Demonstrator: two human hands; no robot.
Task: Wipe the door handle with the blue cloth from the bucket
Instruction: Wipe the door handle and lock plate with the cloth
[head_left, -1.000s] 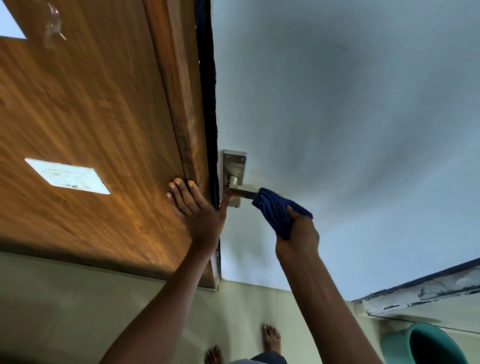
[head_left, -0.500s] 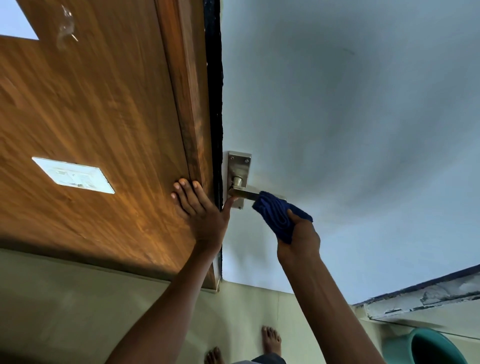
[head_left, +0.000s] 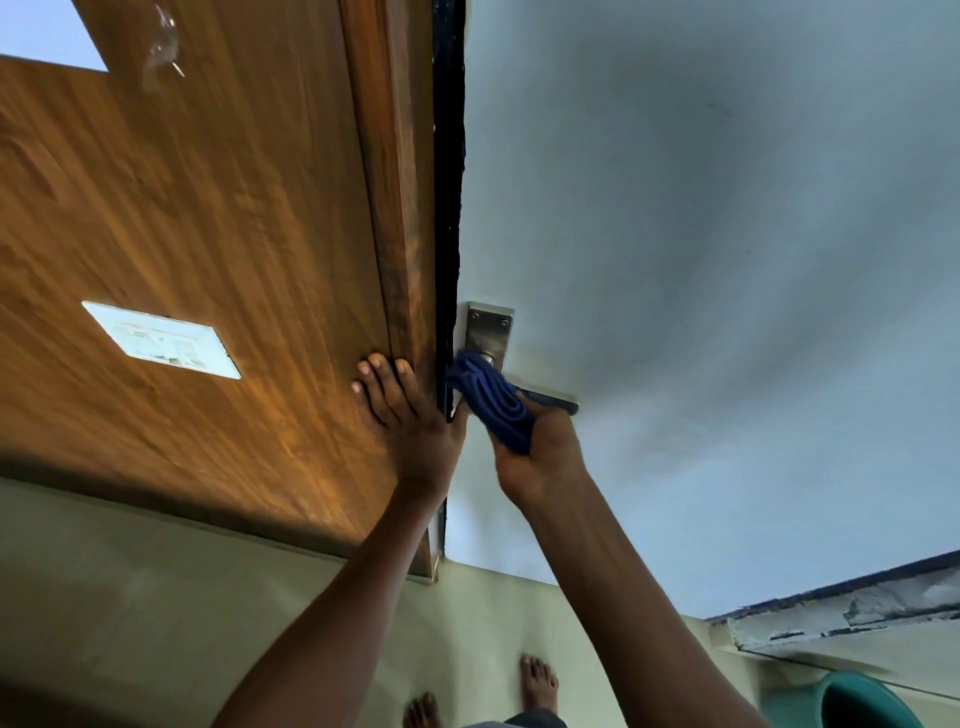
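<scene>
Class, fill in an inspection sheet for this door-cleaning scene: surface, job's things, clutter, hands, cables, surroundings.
Surface: pale door, dark smudges around the handle.
Job's things: blue cloth bunched over the metal door handle near its plate; green bucket on the floor, lower right.
Clutter: nothing seen.
Hands: left hand flat against the wooden panel; right hand shut on the cloth.
Cables: nothing seen.
Surroundings: white switch plate, tiled floor, bare feet.

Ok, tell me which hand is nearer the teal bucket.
Right. The right hand, gripping the blue cloth at the door handle, is on the teal bucket's side; the left hand is flat on the wooden door, farther off.
</scene>
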